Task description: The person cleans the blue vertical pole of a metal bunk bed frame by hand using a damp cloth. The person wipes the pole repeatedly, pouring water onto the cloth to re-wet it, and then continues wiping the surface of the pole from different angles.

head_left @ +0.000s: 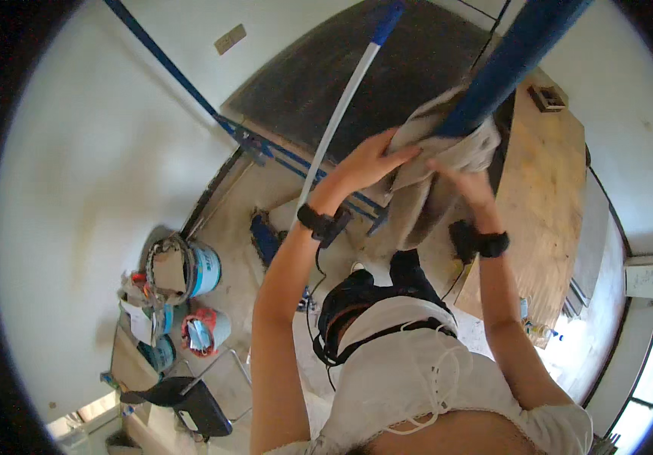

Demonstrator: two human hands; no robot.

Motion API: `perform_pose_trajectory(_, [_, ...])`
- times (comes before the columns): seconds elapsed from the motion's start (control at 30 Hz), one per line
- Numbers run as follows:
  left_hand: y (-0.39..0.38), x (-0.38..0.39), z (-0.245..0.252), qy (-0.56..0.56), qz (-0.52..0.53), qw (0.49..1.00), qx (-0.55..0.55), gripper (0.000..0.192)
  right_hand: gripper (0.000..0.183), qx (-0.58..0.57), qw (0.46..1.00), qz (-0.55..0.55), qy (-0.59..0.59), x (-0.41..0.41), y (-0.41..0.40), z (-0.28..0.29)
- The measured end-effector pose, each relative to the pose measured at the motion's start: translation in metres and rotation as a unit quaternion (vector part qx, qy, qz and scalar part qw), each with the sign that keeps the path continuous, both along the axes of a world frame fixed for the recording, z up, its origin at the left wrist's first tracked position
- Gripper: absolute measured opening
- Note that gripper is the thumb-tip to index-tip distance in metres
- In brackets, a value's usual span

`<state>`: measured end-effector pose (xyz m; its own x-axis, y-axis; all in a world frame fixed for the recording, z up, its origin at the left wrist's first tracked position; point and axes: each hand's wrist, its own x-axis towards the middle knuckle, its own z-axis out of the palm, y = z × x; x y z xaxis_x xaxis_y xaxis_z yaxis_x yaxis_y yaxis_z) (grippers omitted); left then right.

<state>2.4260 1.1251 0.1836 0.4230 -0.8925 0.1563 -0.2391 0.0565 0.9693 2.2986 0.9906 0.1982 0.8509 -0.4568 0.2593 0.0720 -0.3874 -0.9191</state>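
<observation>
A beige-grey cloth [420, 187] hangs in folds around the lower part of a thick blue pole [508, 74] that slants in from the upper right. My left hand [380, 159] grips the cloth from the left, thumb lying across it. On the other side my right hand [467, 183] has its fingers on the cloth just below the pole; it is slightly blurred. The folds hide the pole's lower end. Behind my left forearm leans a white pole [346, 96] with a blue end. Each wrist wears a black strap with a small device.
A blue metal frame [298, 159] stands before a large dark board [326, 85]. Plywood [542, 187] lies to the right, with a small box [546, 98] on it. Buckets [205, 270] and a black chair [201, 404] stand at left. Cables hang beside my legs.
</observation>
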Motion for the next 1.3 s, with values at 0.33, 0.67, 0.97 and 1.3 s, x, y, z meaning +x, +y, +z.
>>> perform_pose_trajectory(0.33, [0.015,-0.019,0.049,-0.116,0.057,0.991,0.013,0.043,0.033,0.067,0.993,-0.086,-0.046,0.011,0.002,0.042])
perform_pose_trajectory(0.67, [0.036,-0.037,-0.069,-0.2,0.115,0.971,0.062,0.035,0.043,0.126,0.987,0.092,0.036,0.004,-0.004,-0.07])
perform_pose_trajectory(0.97, [0.17,-0.098,-0.058,-0.1,-0.017,0.965,0.241,0.018,0.052,0.069,0.988,0.045,0.127,0.005,-0.011,-0.092])
perform_pose_trajectory(1.3, [0.204,-0.114,-0.05,0.199,-0.09,0.901,0.374,0.018,0.048,0.056,0.994,0.007,0.097,0.005,0.0,-0.083])
